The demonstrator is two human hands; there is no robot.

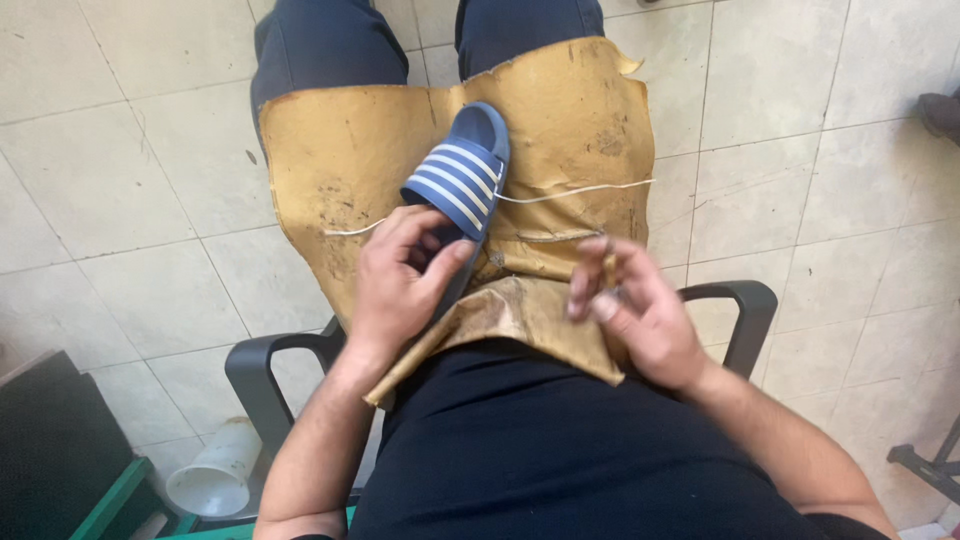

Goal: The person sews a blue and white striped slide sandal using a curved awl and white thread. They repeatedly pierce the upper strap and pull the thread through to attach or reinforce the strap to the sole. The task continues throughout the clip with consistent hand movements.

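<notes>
A blue slide sandal (462, 172) with white stripes on its strap lies on a worn tan leather sheet (560, 110) spread over my lap. My left hand (405, 275) grips the sandal's near end, thumb on one side and fingers on the other. A white thread (575, 190) runs from the sandal across the sheet to the right, and another piece leads left. My right hand (635, 305) hovers just right of the sandal, fingers pinched on a small object that I cannot make out clearly.
I sit in a chair with dark grey armrests (255, 365). Pale floor tiles (130, 170) surround me. A white bucket (215, 470) stands at lower left beside a dark box with a green edge (60, 450). A dark shoe (942, 112) shows at the right edge.
</notes>
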